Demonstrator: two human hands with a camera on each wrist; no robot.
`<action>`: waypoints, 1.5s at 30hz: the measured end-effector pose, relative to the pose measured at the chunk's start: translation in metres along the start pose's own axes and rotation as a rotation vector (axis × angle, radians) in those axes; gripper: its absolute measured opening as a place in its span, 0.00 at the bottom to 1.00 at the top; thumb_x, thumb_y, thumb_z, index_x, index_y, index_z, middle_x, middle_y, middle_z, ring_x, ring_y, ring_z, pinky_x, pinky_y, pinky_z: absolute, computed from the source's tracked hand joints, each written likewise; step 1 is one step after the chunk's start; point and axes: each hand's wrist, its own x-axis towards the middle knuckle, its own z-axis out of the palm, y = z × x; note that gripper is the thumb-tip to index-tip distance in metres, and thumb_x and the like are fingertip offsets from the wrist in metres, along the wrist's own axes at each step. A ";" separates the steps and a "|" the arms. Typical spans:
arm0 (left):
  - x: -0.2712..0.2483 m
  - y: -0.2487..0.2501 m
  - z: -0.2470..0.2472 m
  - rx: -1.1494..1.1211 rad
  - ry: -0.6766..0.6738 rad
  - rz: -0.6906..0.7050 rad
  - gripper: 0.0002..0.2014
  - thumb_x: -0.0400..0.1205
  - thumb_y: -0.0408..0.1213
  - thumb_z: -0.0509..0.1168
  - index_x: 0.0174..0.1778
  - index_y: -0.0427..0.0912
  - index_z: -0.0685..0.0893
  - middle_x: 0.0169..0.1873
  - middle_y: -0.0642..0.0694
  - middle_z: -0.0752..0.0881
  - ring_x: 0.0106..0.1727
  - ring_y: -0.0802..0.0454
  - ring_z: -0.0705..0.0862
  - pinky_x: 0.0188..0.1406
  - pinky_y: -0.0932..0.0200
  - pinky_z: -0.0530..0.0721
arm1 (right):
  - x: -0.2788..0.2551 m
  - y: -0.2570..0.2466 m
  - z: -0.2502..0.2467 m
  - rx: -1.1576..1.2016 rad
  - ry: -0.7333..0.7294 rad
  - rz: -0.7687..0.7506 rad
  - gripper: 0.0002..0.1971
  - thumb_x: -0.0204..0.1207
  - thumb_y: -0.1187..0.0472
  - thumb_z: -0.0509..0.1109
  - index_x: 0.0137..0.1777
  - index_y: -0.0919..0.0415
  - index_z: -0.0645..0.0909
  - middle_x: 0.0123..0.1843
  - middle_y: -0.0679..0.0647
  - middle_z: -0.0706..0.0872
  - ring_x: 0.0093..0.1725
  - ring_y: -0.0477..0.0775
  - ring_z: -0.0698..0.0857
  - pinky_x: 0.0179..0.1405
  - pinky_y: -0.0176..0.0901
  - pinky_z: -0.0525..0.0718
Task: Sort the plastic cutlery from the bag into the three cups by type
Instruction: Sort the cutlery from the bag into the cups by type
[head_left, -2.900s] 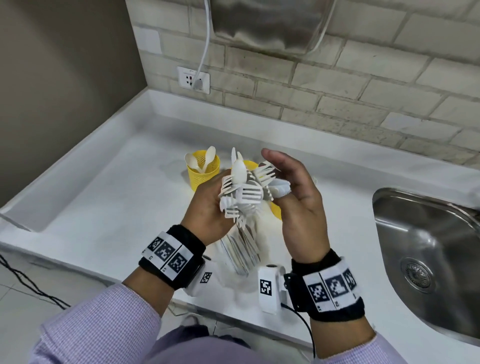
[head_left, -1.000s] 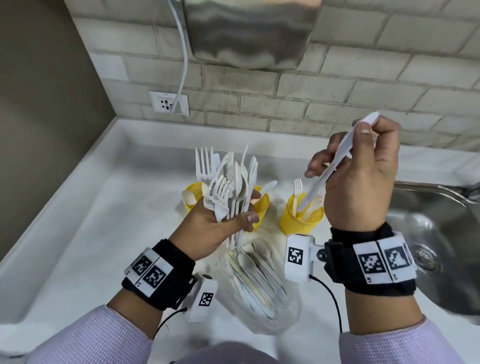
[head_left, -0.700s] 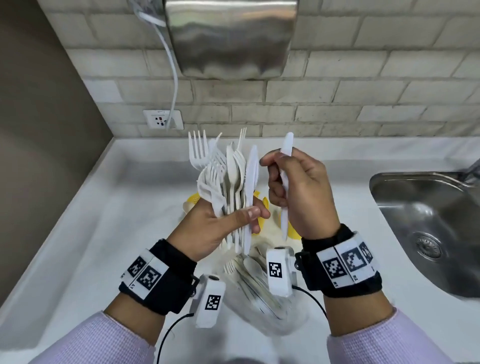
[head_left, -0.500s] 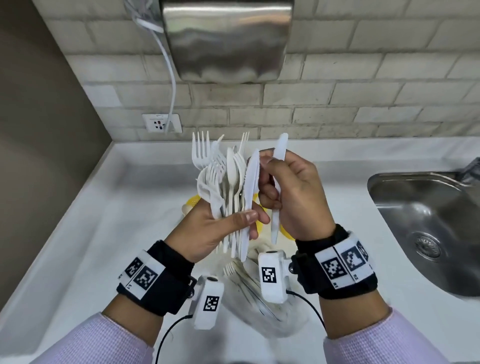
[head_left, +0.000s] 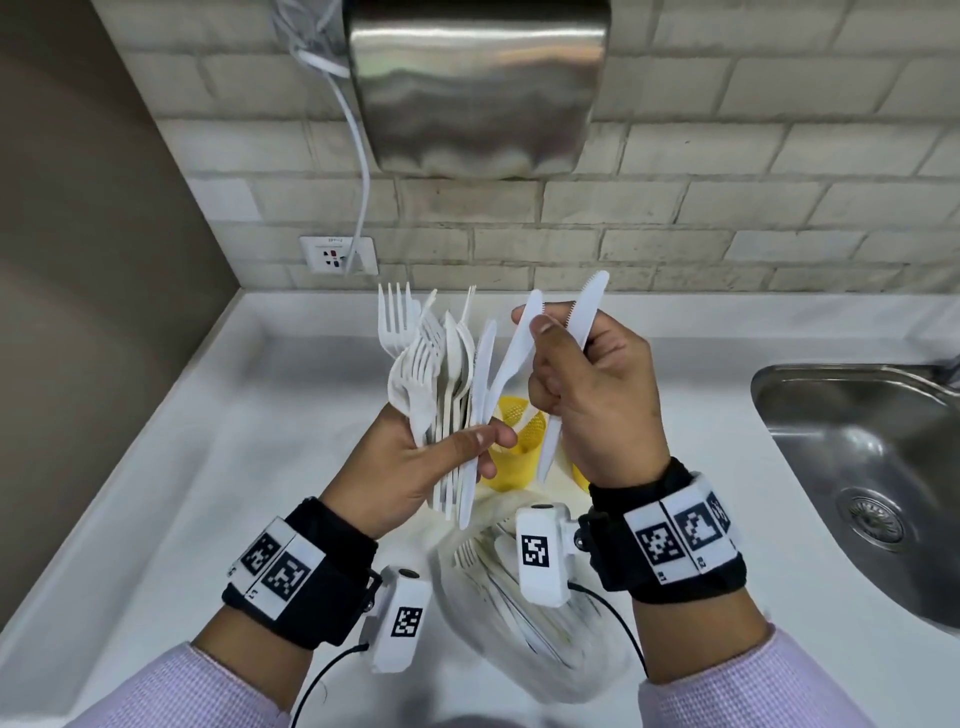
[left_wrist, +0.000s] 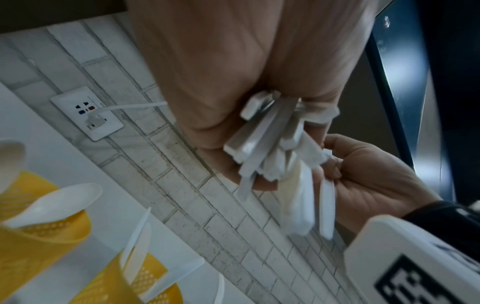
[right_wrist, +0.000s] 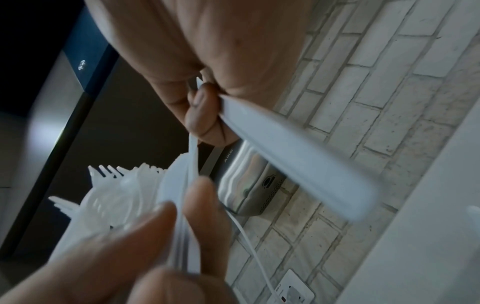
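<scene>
My left hand (head_left: 467, 448) grips a fanned bundle of white plastic cutlery (head_left: 434, 364), forks, spoons and knives, upright above the counter. My right hand (head_left: 540, 332) holds one white knife (head_left: 584, 317) in its curled fingers and pinches a second knife (head_left: 511, 353) between thumb and forefinger, tilted away from the bundle's right side. Below the hands stand yellow mesh cups (head_left: 514, 441); the left wrist view shows one cup (left_wrist: 36, 230) with spoons and another cup (left_wrist: 135, 283) with knives. The clear bag (head_left: 524, 608) with more cutlery lies on the counter between my wrists.
A steel sink (head_left: 857, 467) is sunk into the white counter (head_left: 208, 493) at the right. A metal hand dryer (head_left: 478, 88) hangs on the brick wall, its cord running to a socket (head_left: 337, 254). A brown side wall closes the left.
My right hand, with one knife in it, came back from the right to the bundle, took a second knife by its blade and tilted it outward. The left hand kept the bundle raised.
</scene>
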 end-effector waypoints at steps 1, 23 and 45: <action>-0.001 -0.001 -0.001 0.018 0.004 0.001 0.11 0.85 0.31 0.67 0.59 0.29 0.83 0.49 0.32 0.91 0.37 0.38 0.85 0.46 0.44 0.85 | 0.001 0.001 0.001 0.020 0.002 0.003 0.09 0.86 0.66 0.67 0.51 0.66 0.88 0.22 0.47 0.66 0.21 0.49 0.62 0.25 0.38 0.66; -0.009 -0.001 -0.002 -0.021 0.060 -0.004 0.10 0.83 0.31 0.69 0.57 0.29 0.86 0.46 0.32 0.91 0.36 0.39 0.85 0.46 0.48 0.86 | -0.004 0.008 0.026 0.173 -0.088 0.174 0.12 0.76 0.55 0.68 0.50 0.63 0.74 0.27 0.54 0.64 0.20 0.48 0.58 0.20 0.37 0.63; -0.018 -0.008 0.000 -0.026 0.191 -0.021 0.03 0.84 0.23 0.70 0.52 0.30 0.84 0.38 0.44 0.88 0.36 0.40 0.88 0.43 0.49 0.87 | 0.015 -0.033 0.013 0.165 0.110 -0.069 0.10 0.91 0.49 0.57 0.56 0.53 0.75 0.32 0.54 0.57 0.28 0.53 0.55 0.25 0.41 0.60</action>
